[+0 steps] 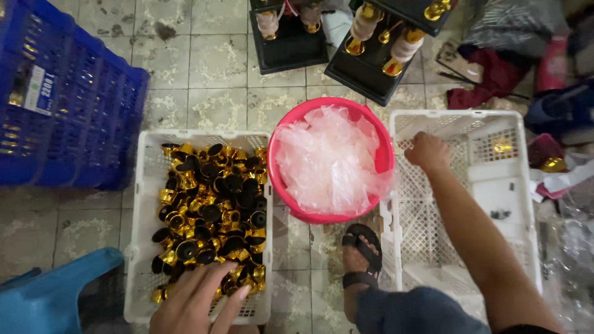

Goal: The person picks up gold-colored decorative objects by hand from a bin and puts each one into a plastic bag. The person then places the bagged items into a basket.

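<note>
My left hand [193, 301] rests with fingers spread on the near end of a white crate [140, 185] holding several black and gold cup-shaped parts [211, 210]. It touches the parts at the near edge and holds nothing that I can see. My right hand [428, 152] is closed into a fist inside a second white crate [470, 124] on the right, near its far left corner. Whether it grips something small is hidden. Between the crates stands a pink tub [385, 154] filled with clear plastic bags [328, 161].
A blue crate [62, 99] stands at the far left and a blue stool [55, 291] at the near left. Two black trophy bases with gold fittings [371, 55] sit beyond the tub. My sandalled foot [362, 256] lies between the crates. Cloth and clutter fill the right edge.
</note>
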